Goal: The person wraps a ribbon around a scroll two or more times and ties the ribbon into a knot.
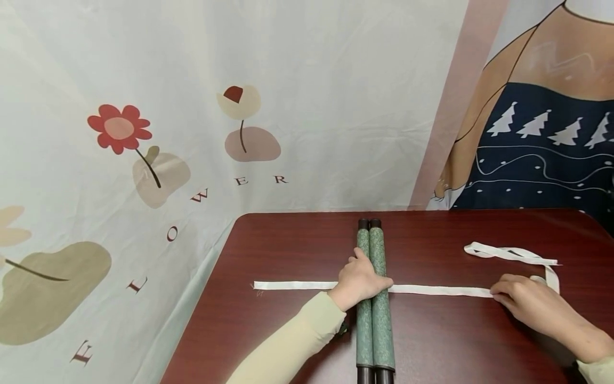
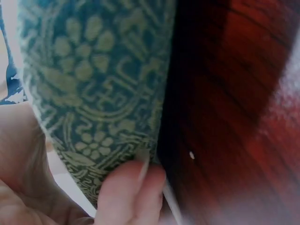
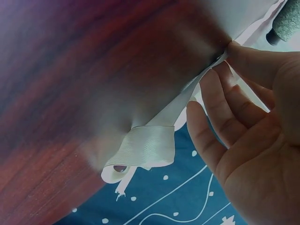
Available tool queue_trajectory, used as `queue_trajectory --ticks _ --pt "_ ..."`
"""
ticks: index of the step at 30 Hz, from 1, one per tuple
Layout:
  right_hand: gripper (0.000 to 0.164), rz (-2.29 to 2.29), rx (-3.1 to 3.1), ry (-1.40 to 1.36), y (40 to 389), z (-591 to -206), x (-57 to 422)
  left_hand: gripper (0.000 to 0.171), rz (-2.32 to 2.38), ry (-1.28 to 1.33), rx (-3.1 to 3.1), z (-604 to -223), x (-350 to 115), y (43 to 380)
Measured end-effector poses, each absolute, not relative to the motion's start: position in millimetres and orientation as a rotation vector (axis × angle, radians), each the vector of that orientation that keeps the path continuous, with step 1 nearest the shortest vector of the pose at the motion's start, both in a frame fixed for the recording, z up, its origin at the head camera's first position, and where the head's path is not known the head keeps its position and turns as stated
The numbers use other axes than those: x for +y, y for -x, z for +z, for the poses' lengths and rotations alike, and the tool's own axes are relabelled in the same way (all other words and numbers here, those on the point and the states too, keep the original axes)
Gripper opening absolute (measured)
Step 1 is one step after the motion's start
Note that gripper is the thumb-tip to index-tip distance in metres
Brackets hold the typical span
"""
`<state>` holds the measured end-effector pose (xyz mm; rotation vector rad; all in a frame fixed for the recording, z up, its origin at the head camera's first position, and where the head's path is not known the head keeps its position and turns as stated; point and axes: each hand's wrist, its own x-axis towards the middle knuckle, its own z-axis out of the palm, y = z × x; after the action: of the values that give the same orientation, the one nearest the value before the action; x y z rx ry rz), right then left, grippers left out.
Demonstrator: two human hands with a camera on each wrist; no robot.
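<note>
Two green scrolls point(image 1: 382, 333) with dark end knobs lie side by side on the table, pointing away from me. My left hand point(image 1: 360, 280) grips them near the middle, its thumb across to the right side. In the left wrist view, fingertips point(image 2: 124, 192) press against the flower-patterned cover point(image 2: 93, 84). A flat white ribbon point(image 1: 441, 290) runs crosswise at the scrolls, its left end lying straight on the table. Off to the right, my right hand point(image 1: 537, 304) pinches the ribbon between thumb and fingertips. The ribbon's stretch at the left hand is hidden.
Beyond the right hand, the ribbon's loose tail point(image 1: 508, 253) curls back in a loop. The dark red table point(image 1: 431, 234) has a rounded far left corner. A pale curtain point(image 1: 336, 106) with printed flowers and letters hangs behind it. Something small and dark point(image 1: 342, 328) sits beside the left sleeve.
</note>
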<state>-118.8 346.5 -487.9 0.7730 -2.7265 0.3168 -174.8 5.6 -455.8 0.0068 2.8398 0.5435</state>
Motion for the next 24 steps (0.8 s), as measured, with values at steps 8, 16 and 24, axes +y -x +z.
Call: queue_trajectory --ticks 8,16,24 --pt "0.022 0.314 -2.721 -0.778 119.7 -488.4 346.2 0.116 0.499 0.016 2.851 -457.9 8.7 176.4" --pt "0.022 0.304 -2.72 -0.77 119.8 -488.8 345.9 0.117 0.557 0.031 2.825 -460.1 4.8 177.5" --pt "0.021 0.309 -2.747 -0.762 119.6 -488.6 345.6 0.105 0.527 -0.134 2.873 -455.2 -18.1 180.5"
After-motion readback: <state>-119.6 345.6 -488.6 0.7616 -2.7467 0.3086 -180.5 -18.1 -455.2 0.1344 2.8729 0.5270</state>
